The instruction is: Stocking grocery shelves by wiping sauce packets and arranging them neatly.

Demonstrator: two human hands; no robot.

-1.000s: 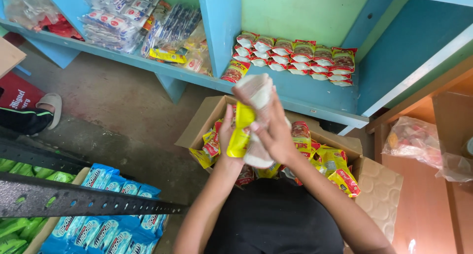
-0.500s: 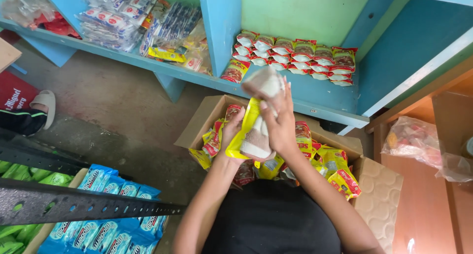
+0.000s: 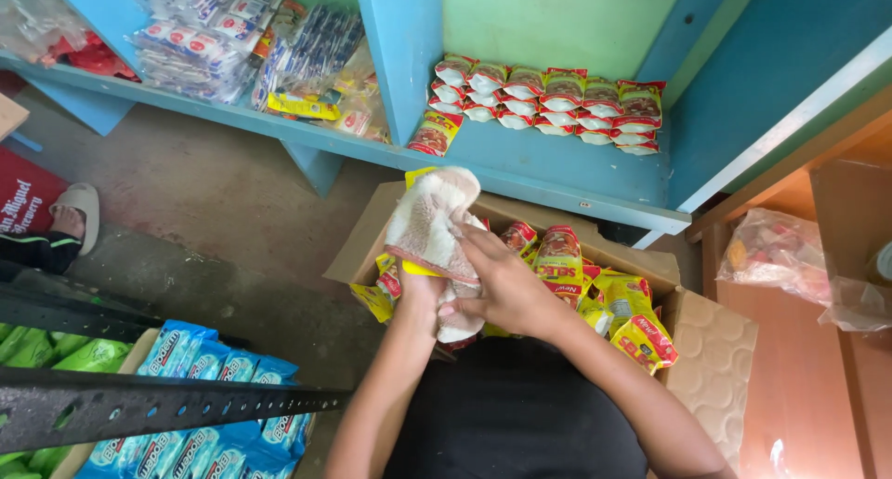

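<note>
My left hand (image 3: pixel 420 298) holds a yellow packet (image 3: pixel 415 176) upright over an open cardboard box (image 3: pixel 369 230). A white, slightly soiled cloth (image 3: pixel 429 221) is draped over the packet, so only its yellow top corner and a lower edge show. My right hand (image 3: pixel 505 291) grips the cloth's lower end and presses it against the packet. Below my hands, the box holds several yellow and red packets (image 3: pixel 621 304).
A blue shelf (image 3: pixel 557 177) behind the box carries a row of red and white sachets (image 3: pixel 548 96) and mixed packets (image 3: pixel 237 42) further left. Another person's sandalled foot (image 3: pixel 72 217) is at the left. A slotted metal bar (image 3: pixel 139 406) crosses blue packets (image 3: pixel 200 372). A plastic bag (image 3: pixel 773 256) lies at the right.
The cloth has come over the yellow packet, which showed plainly before and is now mostly covered. My hands have stayed above the box.
</note>
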